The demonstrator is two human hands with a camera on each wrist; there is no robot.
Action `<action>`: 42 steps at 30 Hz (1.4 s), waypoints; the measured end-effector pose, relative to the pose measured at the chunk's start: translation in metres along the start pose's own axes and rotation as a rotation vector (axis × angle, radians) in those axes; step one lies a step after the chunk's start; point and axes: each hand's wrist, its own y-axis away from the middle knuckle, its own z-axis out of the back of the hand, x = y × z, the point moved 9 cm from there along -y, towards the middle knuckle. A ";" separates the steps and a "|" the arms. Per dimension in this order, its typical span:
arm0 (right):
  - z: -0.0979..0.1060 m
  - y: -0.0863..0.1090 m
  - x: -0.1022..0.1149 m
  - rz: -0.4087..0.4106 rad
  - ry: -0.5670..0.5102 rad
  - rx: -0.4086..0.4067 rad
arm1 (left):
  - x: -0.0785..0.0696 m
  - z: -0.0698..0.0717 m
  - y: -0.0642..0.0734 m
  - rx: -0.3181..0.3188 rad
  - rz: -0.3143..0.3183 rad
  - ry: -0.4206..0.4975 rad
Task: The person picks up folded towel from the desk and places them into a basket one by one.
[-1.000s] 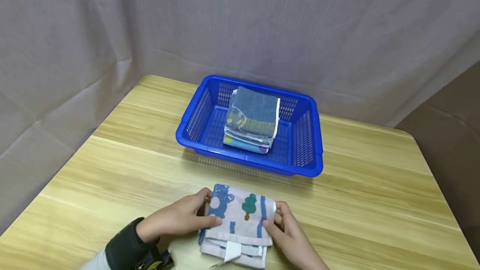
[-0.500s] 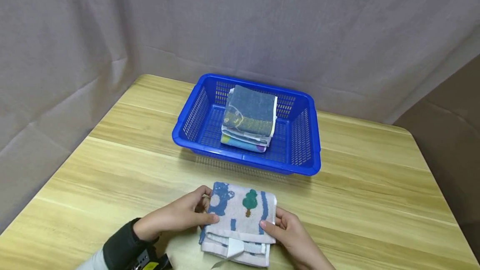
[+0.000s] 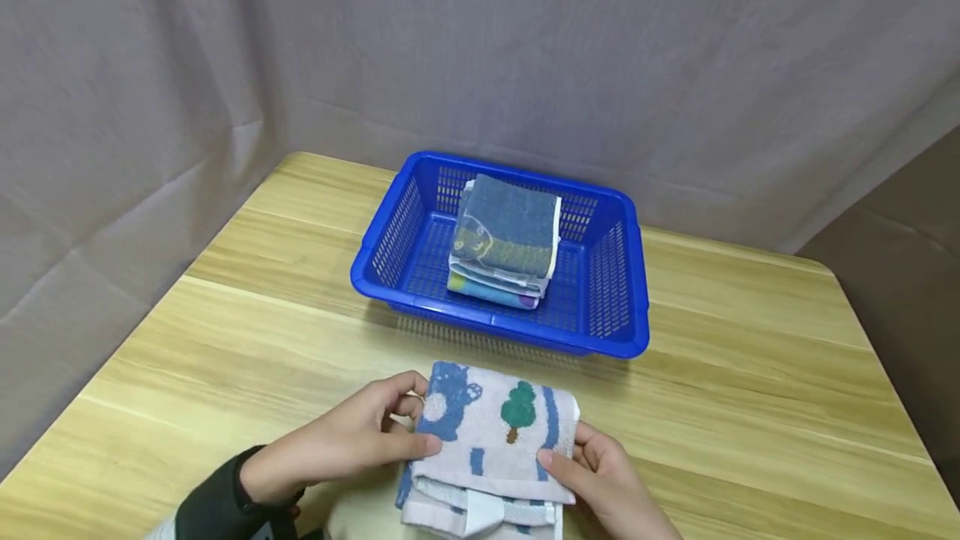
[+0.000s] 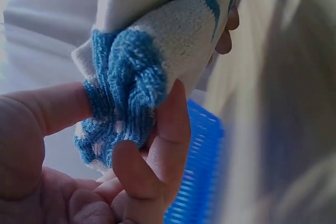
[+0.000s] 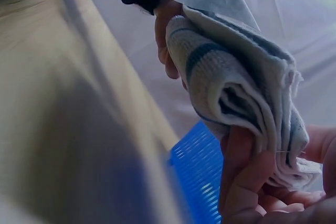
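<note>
A folded towel, pale with blue patches, a green tree and a white tag, is held in front of the basket near the table's front edge. My left hand pinches its left side, thumb on top and fingers beneath. On the opposite side my right hand grips the towel the same way. In the left wrist view, blue-and-white folds of the towel are squeezed between thumb and fingers. The right wrist view shows the towel's stacked layers pinched at one end.
Behind the towel stands a blue plastic basket with mesh walls. Inside it lies a stack of folded towels, a grey-blue one on top. The wooden table meets grey curtains at the back and left.
Both hands keep hold of the towel throughout. The right hand and the towel's right side have shifted slightly rightward in the head view. The basket stays where it was.
</note>
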 end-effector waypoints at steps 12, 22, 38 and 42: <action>-0.007 -0.006 0.092 0.217 0.055 -0.067 | -0.077 0.025 -0.016 -0.062 -0.117 -0.217; 0.015 -0.054 0.136 0.240 0.010 -0.044 | -0.113 0.070 -0.056 -0.173 -0.165 -0.301; 0.057 -0.134 0.183 0.207 0.155 -0.181 | -0.126 0.135 -0.123 -0.333 -0.060 -0.289; 0.068 -0.148 0.179 0.180 0.142 -0.222 | -0.119 0.145 -0.138 -0.377 -0.051 -0.284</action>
